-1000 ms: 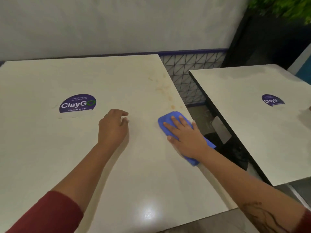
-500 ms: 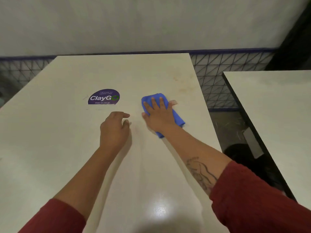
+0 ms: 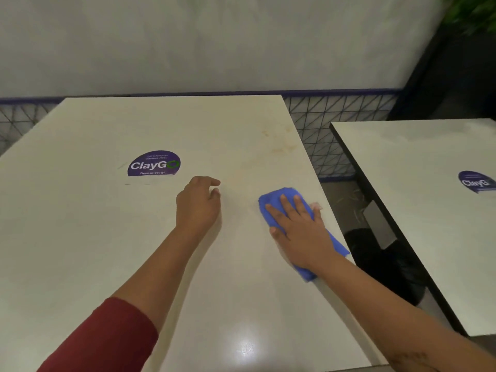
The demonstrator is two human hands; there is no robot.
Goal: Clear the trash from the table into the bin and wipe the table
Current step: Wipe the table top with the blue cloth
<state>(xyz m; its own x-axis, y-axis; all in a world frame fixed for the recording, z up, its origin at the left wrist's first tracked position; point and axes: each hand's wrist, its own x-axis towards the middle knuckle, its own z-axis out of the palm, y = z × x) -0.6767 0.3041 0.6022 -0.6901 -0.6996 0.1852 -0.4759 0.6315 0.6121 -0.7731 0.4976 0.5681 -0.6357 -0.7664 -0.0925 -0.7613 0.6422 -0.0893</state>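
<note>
Head view: my right hand (image 3: 298, 232) lies flat on the blue cloth (image 3: 271, 204), fingers straight and a little spread, palm pressing it to the tabletop (image 3: 80, 237), nothing curled round it. Cloth sits at the right edge of the tabletop, about midway between near and far edge, its near end poking just over that edge. Long axis of the cloth runs diagonal, far-left to near-right, roughly in line with my forearm. My left hand (image 3: 198, 208) rests near the middle of the tabletop, fingers loosely curled, tips touching the surface, holding nothing I can see. It is well apart from the cloth, just near-right of the purple sticker (image 3: 153, 163). Brownish stains (image 3: 280, 149) lie toward the far right corner, straight beyond my right fingertips, so the right hand is much the nearer. Judging: wiping step in hand, next stroke likely a push away along the right edge onto those marks. Risk, I think: cloth slipping off the edge toward what looks like the bin (image 3: 375, 264), down beside the second table (image 3: 416, 210)
</note>
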